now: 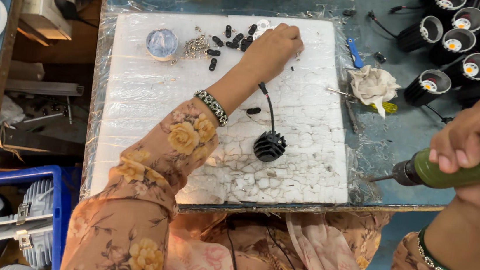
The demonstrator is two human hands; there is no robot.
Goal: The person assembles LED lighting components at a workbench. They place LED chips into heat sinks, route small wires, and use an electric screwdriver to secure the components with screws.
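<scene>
Right, nearest us the right hand [474, 140] is wrapped tight round a green electric screwdriver [460, 165], its bit pointing left over the edge of the white foam board [153, 121]; the tool's rear end runs off the frame, so its full shape is lost. Just beyond the lap, a small black finned heat sink [269, 146] sits on the cracked board, a thin black lead rising from it toward the left wrist. Further out, the left hand [273, 49] is curled, fingertips down among a scatter of small black clips [226, 38] and tiny screws [197, 46]; whether it has pinched one up I cannot tell, the fingers hide it. Left of those stands a clear round lens cap [162, 43]. Off the board to the right lie a crumpled rag [374, 84] and a blue-handled tool [353, 52]. At the far right corner of the tabletop [392, 141], a cluster of black lamp housings [459, 56] is partly cut off.
</scene>
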